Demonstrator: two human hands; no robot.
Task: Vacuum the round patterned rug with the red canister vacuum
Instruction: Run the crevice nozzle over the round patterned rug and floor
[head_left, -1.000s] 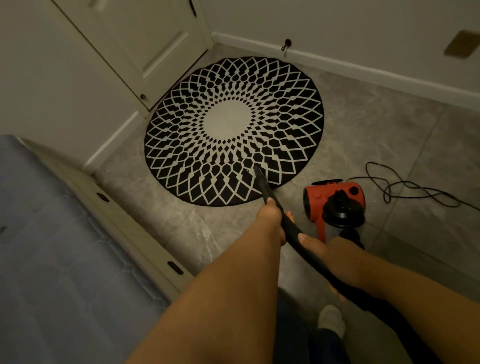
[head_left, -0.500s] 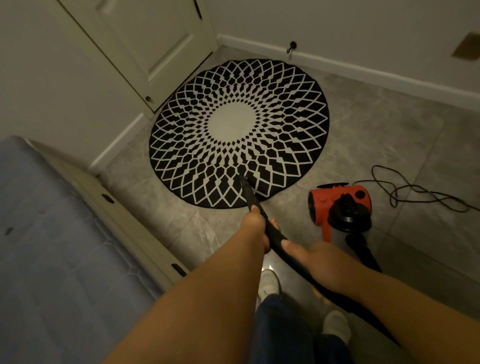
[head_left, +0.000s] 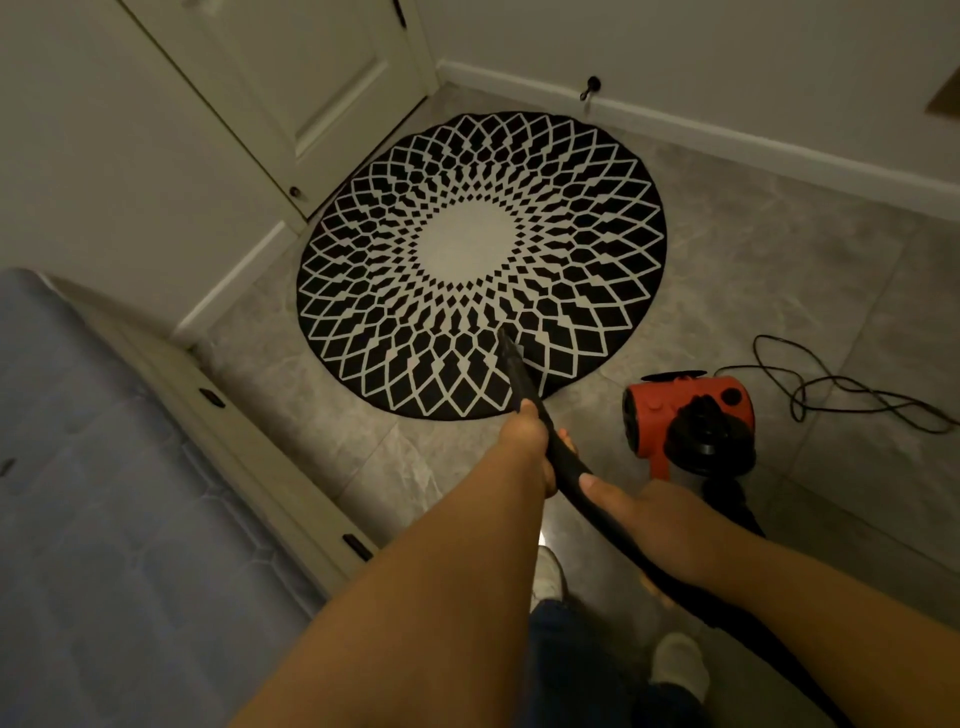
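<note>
Since both hands are already wrapped around the black wand (head_left: 576, 475), right hand (head_left: 670, 525) curled on it nearer the body and left hand (head_left: 524, 441) closed around it further up, I'd steer with the front one and just push from the back. The nozzle tip (head_left: 504, 340) sits on the near part of the round patterned rug (head_left: 483, 260), so slow overlapping strokes toward the pale centre look best, kept light so the thin rug doesn't bunch. The red canister vacuum (head_left: 685, 415) sits on the floor just right of the rug, so watch the cord (head_left: 831, 389).

Both bare forearms reach forward and down. The left hand (head_left: 527, 447) is curled closed farther ahead; the right hand (head_left: 660, 525) grips closed just behind it, thumb extended forward.
</note>
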